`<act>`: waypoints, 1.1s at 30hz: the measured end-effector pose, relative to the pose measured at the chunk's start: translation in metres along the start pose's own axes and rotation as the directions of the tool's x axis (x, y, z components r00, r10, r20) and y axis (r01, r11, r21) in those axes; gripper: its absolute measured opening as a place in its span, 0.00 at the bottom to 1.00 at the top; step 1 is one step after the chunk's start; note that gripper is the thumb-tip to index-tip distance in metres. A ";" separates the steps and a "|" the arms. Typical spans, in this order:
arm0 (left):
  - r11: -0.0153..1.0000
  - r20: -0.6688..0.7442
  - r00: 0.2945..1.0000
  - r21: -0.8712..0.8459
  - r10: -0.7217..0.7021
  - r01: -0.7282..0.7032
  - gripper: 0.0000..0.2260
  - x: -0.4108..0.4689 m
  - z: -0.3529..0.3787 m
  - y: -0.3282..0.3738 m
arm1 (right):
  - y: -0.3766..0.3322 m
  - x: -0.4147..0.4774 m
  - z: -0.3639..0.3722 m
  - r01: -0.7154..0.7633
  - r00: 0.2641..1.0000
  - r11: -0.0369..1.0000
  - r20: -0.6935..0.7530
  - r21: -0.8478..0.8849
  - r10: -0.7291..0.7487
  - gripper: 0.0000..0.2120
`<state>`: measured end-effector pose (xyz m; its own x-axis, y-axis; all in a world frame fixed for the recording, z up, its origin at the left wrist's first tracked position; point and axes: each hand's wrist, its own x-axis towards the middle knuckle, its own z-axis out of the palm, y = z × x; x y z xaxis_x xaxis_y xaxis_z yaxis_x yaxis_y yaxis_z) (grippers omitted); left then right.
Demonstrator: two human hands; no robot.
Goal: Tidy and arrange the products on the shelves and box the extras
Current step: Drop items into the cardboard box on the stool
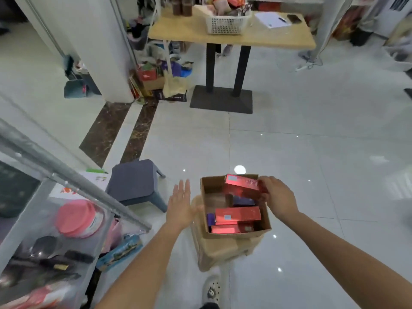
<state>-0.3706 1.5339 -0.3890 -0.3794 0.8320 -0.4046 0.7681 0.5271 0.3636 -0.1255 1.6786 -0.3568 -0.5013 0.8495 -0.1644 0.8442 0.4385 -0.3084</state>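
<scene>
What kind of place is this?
Likely a small shop or stockroom: metal shelf stocked with packaged goods, cardboard box of red product boxes, basket of snacks on a table.

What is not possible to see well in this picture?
Head view, all:
1. Print on the red packet in the right hand: too blurred to read.
2. Box floor: hidden by packets lying in it.
3. Shelf goods, lower left: blurred and cut off by the edge.
4. Basket contents on the far table: too small.
</scene>
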 end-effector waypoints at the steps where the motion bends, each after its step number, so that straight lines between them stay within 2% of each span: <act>1: 0.998 0.008 0.999 0.043 -0.047 0.047 0.37 0.014 0.009 -0.010 | 0.005 0.013 0.005 -0.021 0.999 1.000 0.024 0.002 0.021 0.21; 4: 0.994 -0.024 0.996 0.067 -0.087 0.088 0.32 0.047 0.039 -0.027 | 0.018 0.048 0.026 0.006 0.989 1.000 0.149 0.021 -0.009 0.23; 8: 0.991 -0.044 0.998 0.126 -0.034 0.040 0.31 0.091 0.065 -0.029 | 0.022 0.086 0.061 0.085 0.947 0.991 0.299 0.105 -0.113 0.22; 10: 0.991 -0.023 1.000 0.135 0.016 -0.012 0.30 0.109 0.075 -0.026 | 0.024 0.096 0.081 0.136 0.935 0.990 0.327 0.027 -0.137 0.24; 14: 0.983 -0.004 0.996 0.160 0.092 -0.090 0.30 0.127 0.095 -0.020 | 0.026 0.099 0.114 0.147 0.964 0.948 0.256 -0.283 -0.073 0.29; 17: 0.986 -0.004 0.995 0.131 0.101 -0.099 0.32 0.130 0.110 -0.021 | 0.025 0.093 0.138 0.103 0.957 0.939 0.288 -0.328 -0.005 0.33; 23: 0.994 -0.033 0.997 0.081 0.075 -0.072 0.34 0.135 0.126 -0.024 | 0.027 0.087 0.175 0.110 0.944 0.870 0.325 -0.481 0.060 0.38; 27: 0.989 -0.011 0.994 0.104 0.105 -0.103 0.35 0.132 0.121 -0.028 | 0.019 0.084 0.173 0.093 0.962 0.857 0.267 -0.506 0.053 0.37; 29: 0.985 -0.032 0.994 0.143 0.106 -0.100 0.35 0.124 0.114 -0.032 | 0.014 0.079 0.164 0.087 0.969 0.866 0.243 -0.492 0.040 0.41; 33: 0.973 -0.103 0.995 0.231 0.005 0.019 0.35 0.092 0.095 -0.046 | 0.000 0.067 0.133 0.100 0.974 0.908 0.228 -0.406 -0.005 0.48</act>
<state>-0.3920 1.5698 -0.5231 -0.4263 0.8483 -0.3141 0.8592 0.4883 0.1526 -0.1842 1.6965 -0.4921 -0.5357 0.7578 -0.3725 0.7939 0.6023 0.0836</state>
